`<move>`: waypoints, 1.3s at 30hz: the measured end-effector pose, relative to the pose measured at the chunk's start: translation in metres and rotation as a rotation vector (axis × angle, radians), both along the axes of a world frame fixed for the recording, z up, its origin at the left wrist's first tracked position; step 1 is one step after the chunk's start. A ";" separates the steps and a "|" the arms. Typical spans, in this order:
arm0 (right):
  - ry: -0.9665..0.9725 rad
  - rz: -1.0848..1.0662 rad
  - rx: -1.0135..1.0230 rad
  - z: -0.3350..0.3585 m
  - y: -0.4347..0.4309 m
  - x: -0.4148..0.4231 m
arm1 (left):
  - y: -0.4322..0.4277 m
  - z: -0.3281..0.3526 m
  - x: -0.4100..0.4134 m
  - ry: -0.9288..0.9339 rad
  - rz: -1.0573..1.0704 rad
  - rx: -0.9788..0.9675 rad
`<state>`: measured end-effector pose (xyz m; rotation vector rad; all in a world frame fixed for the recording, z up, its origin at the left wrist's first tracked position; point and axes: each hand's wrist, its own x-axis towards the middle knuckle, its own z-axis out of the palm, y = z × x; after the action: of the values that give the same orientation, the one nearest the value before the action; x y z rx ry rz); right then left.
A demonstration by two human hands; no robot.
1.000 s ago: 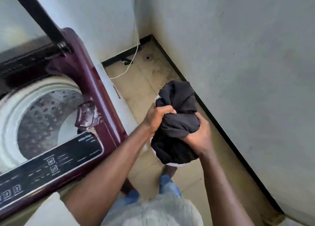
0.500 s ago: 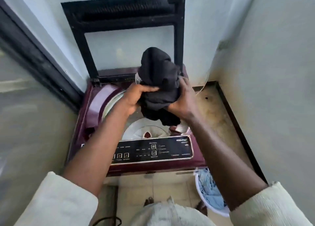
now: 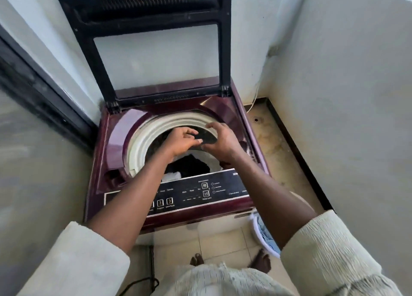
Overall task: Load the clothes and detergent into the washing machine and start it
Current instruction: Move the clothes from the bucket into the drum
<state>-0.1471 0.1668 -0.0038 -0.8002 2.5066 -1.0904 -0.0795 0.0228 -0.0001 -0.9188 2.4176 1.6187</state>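
Observation:
A maroon top-loading washing machine (image 3: pixel 104 162) stands with its black-framed lid (image 3: pixel 156 12) raised against the back wall. Inside the white drum rim (image 3: pixel 140 144) lies a dark bundle of clothes (image 3: pixel 191 165), with a bit of white cloth (image 3: pixel 171 175) at the front edge. My left hand (image 3: pixel 180 141) and my right hand (image 3: pixel 223 141) hover side by side over the drum mouth, just above the clothes. Their fingers are loose and apart, holding nothing. The black control panel (image 3: pixel 223 184) runs along the machine's front, partly hidden by my forearms.
A white basin (image 3: pixel 256 228) holding blue cloth sits on the tiled floor at the machine's front right, half hidden by my right arm. A wall closes in on the right, a dark door frame (image 3: pixel 44 99) on the left. A black cable (image 3: pixel 142 282) lies by my feet.
I carried the dark bundle from the basin to above the machine, and it has dropped from my hands into the drum. Both hands have let go and lowered to the drum mouth.

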 end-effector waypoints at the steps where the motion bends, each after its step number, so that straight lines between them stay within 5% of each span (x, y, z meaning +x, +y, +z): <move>1: -0.005 -0.022 -0.002 0.005 0.010 -0.003 | 0.012 0.001 -0.009 0.034 -0.035 0.004; 9: -0.104 -0.418 0.025 0.000 0.182 -0.043 | 0.187 0.004 -0.093 0.191 -0.372 0.051; 14: -0.293 -0.599 0.063 -0.069 0.288 -0.042 | 0.313 -0.062 -0.119 -0.021 -0.562 0.181; 25: -0.716 -0.602 0.271 -0.364 0.387 -0.048 | 0.406 -0.352 -0.129 -0.515 -0.003 0.576; 33: -0.626 -0.279 0.645 -0.628 0.375 -0.080 | 0.417 -0.548 -0.100 -0.526 0.218 0.488; 36: -0.401 -0.241 0.746 -0.642 0.374 -0.076 | 0.401 -0.553 -0.086 -0.533 0.184 0.481; 39: -0.367 -0.307 0.583 -0.638 0.368 -0.073 | 0.387 -0.553 -0.084 -0.474 0.113 0.421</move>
<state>-0.2204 0.5352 -0.6419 -0.0490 2.4587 -0.4638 -0.1636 0.4096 -0.5529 -1.2015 1.6628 1.6218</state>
